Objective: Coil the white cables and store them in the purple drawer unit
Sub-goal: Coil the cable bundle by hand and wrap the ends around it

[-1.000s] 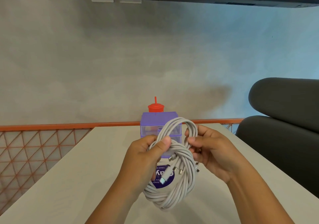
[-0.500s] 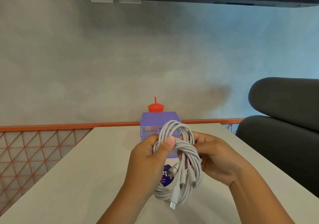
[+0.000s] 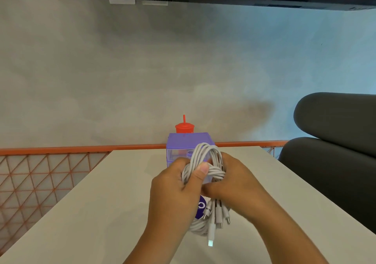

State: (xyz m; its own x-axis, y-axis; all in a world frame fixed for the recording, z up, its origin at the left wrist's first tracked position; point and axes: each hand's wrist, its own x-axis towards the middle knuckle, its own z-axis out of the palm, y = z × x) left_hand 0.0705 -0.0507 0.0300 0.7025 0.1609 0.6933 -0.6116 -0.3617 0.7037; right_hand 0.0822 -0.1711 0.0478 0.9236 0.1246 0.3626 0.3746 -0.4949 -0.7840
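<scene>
A bundle of white cables (image 3: 205,157) is coiled into a tight loop and held above the white table (image 3: 101,202). My left hand (image 3: 175,188) grips the coil from the left, thumb pressed across the strands. My right hand (image 3: 238,186) grips it from the right, fingers curled round the middle. Several plug ends (image 3: 217,219) hang down below my hands. The purple drawer unit (image 3: 187,143) stands just behind the coil at the table's far edge, its lower part hidden by my hands.
A red cup with a straw (image 3: 184,127) stands behind the drawer unit. A round purple sticker (image 3: 200,208) lies on the table under the cables. An orange mesh railing (image 3: 40,174) runs on the left. A dark grey sofa (image 3: 333,151) sits at the right.
The coil has been squeezed tighter and shorter between both hands. My right hand has closed in over the middle of the bundle, and the plug ends now dangle below.
</scene>
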